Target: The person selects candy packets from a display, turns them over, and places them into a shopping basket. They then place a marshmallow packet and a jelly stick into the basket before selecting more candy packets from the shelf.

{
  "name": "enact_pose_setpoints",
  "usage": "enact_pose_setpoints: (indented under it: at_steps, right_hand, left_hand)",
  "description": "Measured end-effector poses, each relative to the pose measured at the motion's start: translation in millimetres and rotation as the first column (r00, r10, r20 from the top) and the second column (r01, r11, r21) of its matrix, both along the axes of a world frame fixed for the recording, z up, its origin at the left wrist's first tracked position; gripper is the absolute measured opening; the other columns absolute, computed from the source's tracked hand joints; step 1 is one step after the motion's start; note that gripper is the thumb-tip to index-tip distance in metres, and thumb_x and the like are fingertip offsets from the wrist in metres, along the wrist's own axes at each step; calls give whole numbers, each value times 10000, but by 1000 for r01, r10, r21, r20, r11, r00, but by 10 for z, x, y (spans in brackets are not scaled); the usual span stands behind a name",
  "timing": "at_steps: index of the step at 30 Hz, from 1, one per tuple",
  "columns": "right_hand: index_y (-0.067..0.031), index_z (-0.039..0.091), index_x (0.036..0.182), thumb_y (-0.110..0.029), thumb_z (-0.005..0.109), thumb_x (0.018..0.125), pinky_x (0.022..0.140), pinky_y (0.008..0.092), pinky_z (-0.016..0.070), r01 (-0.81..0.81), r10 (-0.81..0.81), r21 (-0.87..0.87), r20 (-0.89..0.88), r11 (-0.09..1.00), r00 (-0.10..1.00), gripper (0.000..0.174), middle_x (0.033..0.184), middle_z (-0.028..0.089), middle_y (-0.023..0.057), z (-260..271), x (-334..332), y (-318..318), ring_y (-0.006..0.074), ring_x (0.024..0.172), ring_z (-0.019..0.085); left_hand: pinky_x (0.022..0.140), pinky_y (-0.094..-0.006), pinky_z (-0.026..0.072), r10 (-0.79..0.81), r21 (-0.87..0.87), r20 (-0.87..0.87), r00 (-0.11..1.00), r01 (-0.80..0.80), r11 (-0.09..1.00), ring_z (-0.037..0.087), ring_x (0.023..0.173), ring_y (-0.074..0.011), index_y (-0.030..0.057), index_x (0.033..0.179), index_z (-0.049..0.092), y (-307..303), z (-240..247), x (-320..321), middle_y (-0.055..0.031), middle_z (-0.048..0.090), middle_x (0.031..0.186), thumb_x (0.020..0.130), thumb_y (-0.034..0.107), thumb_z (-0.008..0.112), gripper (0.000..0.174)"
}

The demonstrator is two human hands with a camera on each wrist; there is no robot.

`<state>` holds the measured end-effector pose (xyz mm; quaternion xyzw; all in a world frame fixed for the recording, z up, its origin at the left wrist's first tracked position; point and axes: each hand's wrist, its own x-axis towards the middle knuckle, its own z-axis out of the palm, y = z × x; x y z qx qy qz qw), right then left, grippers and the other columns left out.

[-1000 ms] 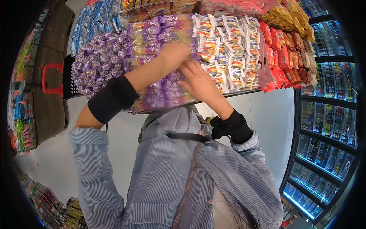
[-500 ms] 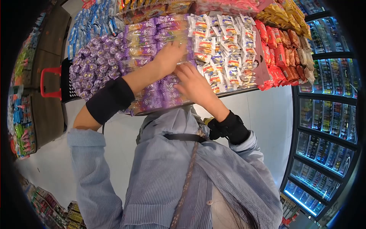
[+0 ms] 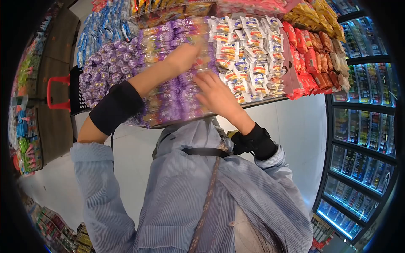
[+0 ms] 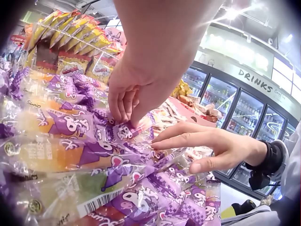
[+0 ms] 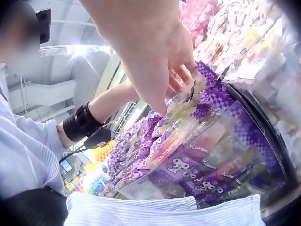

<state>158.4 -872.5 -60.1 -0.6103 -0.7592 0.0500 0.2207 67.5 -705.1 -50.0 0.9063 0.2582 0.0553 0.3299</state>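
In the head view my left hand (image 3: 185, 57) is over the far part of a display of purple-and-clear snack packets (image 3: 168, 103). Its thumb and fingers curl together and pinch the end of one purple snack packet (image 4: 126, 132), as the left wrist view shows. Nearer my body, my right hand (image 3: 218, 96) rests on the same rows at their right side. Its fingers (image 4: 181, 137) reach nearly straight over the wrappers, thumb apart. Seen from the right wrist, the packets stand in stacked layers behind a clear front panel (image 5: 155, 188).
Round purple-wrapped sweets (image 3: 110, 67) fill the left side. White packets (image 3: 253, 55) and red packets (image 3: 310, 59) lie to the right. A basket's red handle (image 3: 58, 92) sticks out at the left. Drinks fridges (image 3: 363, 118) stand along the right.
My left hand has shifted slightly to the left, and a reddish packet now shows beside its fingers. My right hand stays at nearly the same spot on the packets.
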Motion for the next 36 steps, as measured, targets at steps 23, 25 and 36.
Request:
enact_pose_setpoints:
  at_steps: [23, 25, 36]
  right_hand:
    - [-5, 450, 1147, -146, 582, 736, 923, 348, 349, 10, -14, -53, -85, 999, 996, 454, 1188, 438, 127, 116, 67, -89, 280, 1134, 390]
    - [-4, 449, 1150, -147, 581, 738, 918, 348, 352, 12, -17, -59, -87, 998, 996, 455, 1189, 438, 127, 122, 59, -80, 280, 1133, 390]
    - [2, 446, 1154, -148, 581, 737, 908, 351, 357, 22, -26, -62, -61, 998, 998, 463, 1193, 432, 131, 113, 31, -84, 283, 1137, 383]
  left_hand:
    - [686, -380, 438, -72, 443, 72, 995, 33, 896, 544, 861, -284, 59, 901, 523, 416, 180, 68, -95, 574, 890, 695, 110, 624, 234]
    - [693, -385, 435, -53, 386, -4, 999, 51, 921, 536, 867, -283, 59, 906, 517, 499, 119, 84, -91, 565, 900, 682, 113, 645, 264]
    - [704, -412, 415, -4, 292, -110, 994, 36, 956, 532, 844, -316, 42, 861, 492, 466, 235, 90, -123, 554, 875, 676, 127, 665, 268]
